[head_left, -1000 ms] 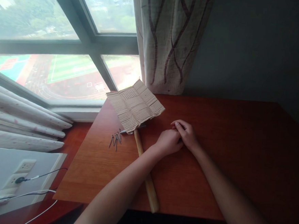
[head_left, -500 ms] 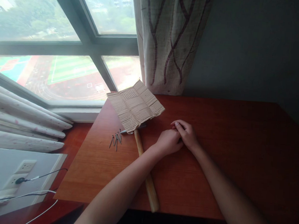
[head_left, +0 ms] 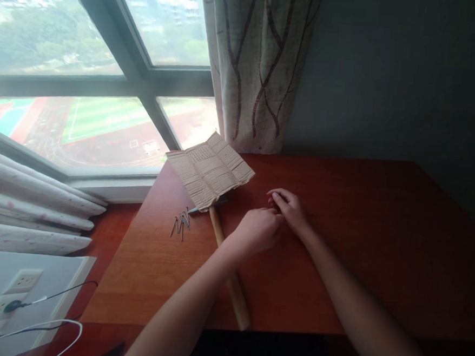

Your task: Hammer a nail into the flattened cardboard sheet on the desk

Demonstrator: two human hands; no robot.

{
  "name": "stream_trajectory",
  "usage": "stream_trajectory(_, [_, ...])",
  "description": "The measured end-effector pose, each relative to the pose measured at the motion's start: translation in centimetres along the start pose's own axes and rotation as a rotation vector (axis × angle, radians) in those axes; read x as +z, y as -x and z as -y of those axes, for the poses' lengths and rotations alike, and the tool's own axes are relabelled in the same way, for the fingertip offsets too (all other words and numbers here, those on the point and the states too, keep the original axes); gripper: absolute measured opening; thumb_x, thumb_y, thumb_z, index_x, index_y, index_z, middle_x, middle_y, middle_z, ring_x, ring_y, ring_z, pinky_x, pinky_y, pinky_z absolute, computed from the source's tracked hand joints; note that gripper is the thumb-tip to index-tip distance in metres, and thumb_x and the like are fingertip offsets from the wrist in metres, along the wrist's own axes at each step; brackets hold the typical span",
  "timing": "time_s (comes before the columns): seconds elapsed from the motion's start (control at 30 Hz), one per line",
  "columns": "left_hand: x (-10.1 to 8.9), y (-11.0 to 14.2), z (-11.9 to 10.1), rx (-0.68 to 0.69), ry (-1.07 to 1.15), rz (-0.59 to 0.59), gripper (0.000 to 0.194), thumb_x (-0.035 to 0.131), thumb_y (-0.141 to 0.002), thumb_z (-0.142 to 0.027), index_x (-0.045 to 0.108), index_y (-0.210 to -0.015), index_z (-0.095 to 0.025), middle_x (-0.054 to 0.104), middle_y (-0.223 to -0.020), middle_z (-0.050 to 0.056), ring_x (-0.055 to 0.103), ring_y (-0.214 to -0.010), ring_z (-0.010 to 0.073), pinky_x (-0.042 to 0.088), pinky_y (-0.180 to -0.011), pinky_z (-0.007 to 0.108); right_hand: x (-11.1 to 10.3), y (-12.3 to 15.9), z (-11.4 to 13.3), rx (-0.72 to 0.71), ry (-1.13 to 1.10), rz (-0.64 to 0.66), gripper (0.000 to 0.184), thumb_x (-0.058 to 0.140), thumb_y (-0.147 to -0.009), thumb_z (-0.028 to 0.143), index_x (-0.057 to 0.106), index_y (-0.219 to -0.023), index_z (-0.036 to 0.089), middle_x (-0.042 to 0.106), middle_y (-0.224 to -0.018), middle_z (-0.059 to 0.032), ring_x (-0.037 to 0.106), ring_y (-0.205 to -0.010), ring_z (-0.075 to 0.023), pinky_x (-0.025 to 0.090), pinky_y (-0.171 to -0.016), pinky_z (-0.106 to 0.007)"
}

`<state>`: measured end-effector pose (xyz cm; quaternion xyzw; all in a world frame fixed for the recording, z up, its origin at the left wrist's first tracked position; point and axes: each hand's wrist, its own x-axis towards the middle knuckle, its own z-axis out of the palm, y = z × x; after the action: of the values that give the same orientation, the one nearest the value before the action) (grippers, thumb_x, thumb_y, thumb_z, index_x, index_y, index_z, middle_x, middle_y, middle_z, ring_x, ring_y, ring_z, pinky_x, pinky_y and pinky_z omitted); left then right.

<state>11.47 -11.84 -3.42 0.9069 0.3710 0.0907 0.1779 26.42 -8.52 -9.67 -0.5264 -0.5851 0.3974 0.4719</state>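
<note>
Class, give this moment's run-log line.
left hand: beside right hand; wooden handle: below left forearm; nails: on table; cardboard: over handle's far end

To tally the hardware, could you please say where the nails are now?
In the head view, the nails lie at left on the table, left of the wooden handle, on the near side of the cardboard.

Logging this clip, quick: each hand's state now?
Left hand: loosely curled, palm hidden; open or closed can't be told.
Right hand: curled, nothing visibly held; open or closed unclear.
</note>
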Motion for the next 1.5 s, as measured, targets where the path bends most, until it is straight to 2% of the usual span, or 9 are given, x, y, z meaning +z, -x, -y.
stream_trajectory(0.1, [-1.5,3.5,-0.5,0.029,0.143,-0.064,0.018,0.055,-0.093,-0.02,0.072,-0.097,-0.019,0.075,-0.098,0.008,0.07,-0.09,0.0235,0.053,-0.078,0.031,1.5,1.2,1.0,-0.049,0.101,0.004,0.02,0.058,-0.087,0.029,0.071,-0.095,0.017,0.073,-0.089,-0.0072,0.067,-0.082,-0.0203,0.051,-0.076,-0.032])
stream_trajectory(0.17, [-2.0,6.3,-0.4,0.011,0.319,-0.156,0.019,0.056,-0.093,-0.018,0.073,-0.103,-0.02,0.075,-0.094,0.005,0.069,-0.083,0.0183,0.051,-0.073,0.026,3.1,2.5,2.2,-0.114,0.269,0.083,0.02,0.057,-0.088,0.027,0.071,-0.099,0.018,0.075,-0.097,-0.0085,0.067,-0.086,-0.0203,0.05,-0.08,-0.032])
stream_trajectory(0.27, [-1.7,10.5,0.5,-0.153,0.452,-0.36,0.02,0.054,-0.096,-0.022,0.073,-0.093,-0.019,0.071,-0.077,0.002,0.062,-0.064,0.0128,0.047,-0.062,0.022,5.8,4.8,4.8,-0.118,0.479,0.269,0.026,0.057,-0.093,0.031,0.069,-0.112,0.018,0.075,-0.095,-0.0083,0.068,-0.082,-0.0203,0.05,-0.078,-0.032])
stream_trajectory(0.33, [-1.2,12.7,1.4,-0.286,0.46,-0.488,0.019,0.057,-0.095,-0.025,0.074,-0.093,-0.019,0.073,-0.079,0.003,0.063,-0.065,0.0132,0.049,-0.063,0.022,7.4,6.2,6.6,-0.092,0.626,0.364,0.032,0.056,-0.094,0.036,0.067,-0.118,0.018,0.076,-0.101,-0.0098,0.071,-0.086,-0.0242,0.051,-0.076,-0.034])
stream_trajectory(0.5, [-0.2,16.0,3.2,-0.46,0.505,-0.578,0.022,0.061,-0.092,-0.032,0.076,-0.091,-0.017,0.074,-0.074,0.003,0.066,-0.063,0.0153,0.051,-0.06,0.023,9.9,7.7,9.2,-0.037,0.859,0.439,0.06,0.053,-0.095,0.048,0.049,-0.145,0.013,0.073,-0.116,-0.018,0.072,-0.1,-0.0332,0.054,-0.078,-0.04])
stream_trajectory(0.6, [0.0,16.6,3.6,-0.496,0.501,-0.574,0.022,0.061,-0.092,-0.033,0.076,-0.091,-0.017,0.075,-0.076,0.002,0.067,-0.065,0.0156,0.052,-0.062,0.024,10.6,7.9,9.5,-0.039,0.896,0.454,0.062,0.051,-0.097,0.043,0.043,-0.15,0.011,0.074,-0.112,-0.0183,0.073,-0.097,-0.0329,0.055,-0.075,-0.04])
stream_trajectory(0.8, [0.2,16.3,3.7,-0.48,0.521,-0.566,0.022,0.062,-0.093,-0.033,0.077,-0.094,-0.017,0.076,-0.082,0.003,0.07,-0.069,0.0161,0.052,-0.064,0.024,10.6,7.8,9.5,-0.047,0.892,0.474,0.044,0.051,-0.097,0.038,0.054,-0.135,0.015,0.076,-0.105,-0.0154,0.074,-0.094,-0.0295,0.054,-0.074,-0.036])
stream_trajectory(1.27, [1.1,15.6,4.3,-0.499,0.595,-0.539,0.021,0.062,-0.092,-0.032,0.076,-0.093,-0.016,0.078,-0.085,0.005,0.07,-0.073,0.0176,0.054,-0.067,0.024,10.7,7.9,9.2,-0.049,0.892,0.467,0.047,0.056,-0.094,0.034,0.051,-0.136,0.012,0.073,-0.111,-0.0159,0.071,-0.1,-0.0292,0.054,-0.077,-0.036])
stream_trajectory(1.5, [0.6,15.8,4.0,-0.533,0.566,-0.559,0.024,0.063,-0.091,-0.036,0.076,-0.093,-0.016,0.074,-0.076,0.004,0.069,-0.067,0.0176,0.052,-0.06,0.023,6.6,7.6,8.2,-0.111,0.943,0.455,0.019,0.055,-0.094,0.03,0.065,-0.107,0.02,0.072,-0.105,-0.0086,0.069,-0.096,-0.0248,0.051,-0.078,-0.033])
